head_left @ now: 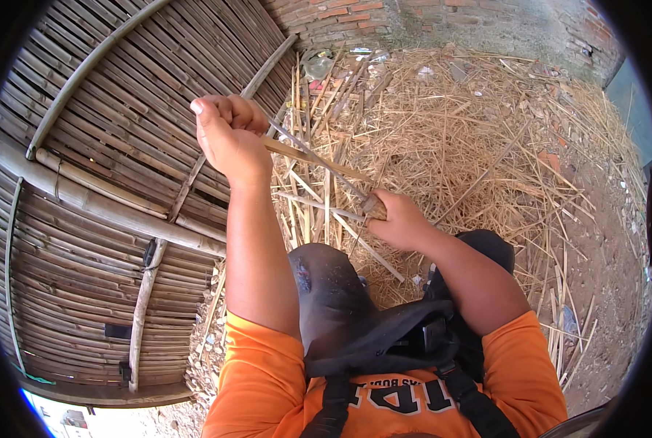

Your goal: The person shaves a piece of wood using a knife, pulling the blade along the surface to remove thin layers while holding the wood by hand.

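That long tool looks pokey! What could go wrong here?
The right hand grips a wooden handle, and its long, thin blade points toward the bare left hand. If it slipped along the bamboo strip, it might nick that hand. The strip could also have rough edges that give the bare skin splinters. And the left knee shows just below the tool in the picture, so a downward slip might reach the leg.

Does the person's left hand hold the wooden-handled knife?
No: the right hand grips the knife by its wooden handle, while the left hand holds a bamboo strip.
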Demonstrator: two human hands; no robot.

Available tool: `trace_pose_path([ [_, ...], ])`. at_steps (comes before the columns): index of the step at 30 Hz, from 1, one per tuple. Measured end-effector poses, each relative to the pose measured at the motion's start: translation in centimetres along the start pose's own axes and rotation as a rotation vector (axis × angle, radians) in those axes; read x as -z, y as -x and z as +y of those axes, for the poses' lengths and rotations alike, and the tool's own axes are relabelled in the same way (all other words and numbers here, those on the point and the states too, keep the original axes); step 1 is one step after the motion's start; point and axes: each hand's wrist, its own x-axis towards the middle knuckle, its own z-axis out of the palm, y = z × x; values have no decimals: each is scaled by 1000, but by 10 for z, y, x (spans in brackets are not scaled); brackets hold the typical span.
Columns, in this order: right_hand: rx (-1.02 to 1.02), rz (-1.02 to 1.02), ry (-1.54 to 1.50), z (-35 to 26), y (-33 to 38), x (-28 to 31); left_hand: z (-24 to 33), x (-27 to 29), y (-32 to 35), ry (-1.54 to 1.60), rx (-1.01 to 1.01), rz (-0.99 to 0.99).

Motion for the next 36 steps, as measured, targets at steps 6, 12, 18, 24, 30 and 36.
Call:
trace_pose_path([
  [6,164,213,-172,10,-1,-13,-1,0,-1,16,-8,-15],
  [12,-1,14,21,15,-7,-22,-6,7,-1,-45,-58,65],
  [18,-66,-13,-27,-2,0,-7,-3,17,0,-32,-34,26],
  [24,191,196,-306,17,-1,-13,-5,17,-3,-33,-38,10],
  [30,-12,-11,143,27,-11,-20,-6,12,-3,-33,-28,69],
  [36,-97,-67,55,-2,-1,-1,1,16,-1,-36,6,72],
])
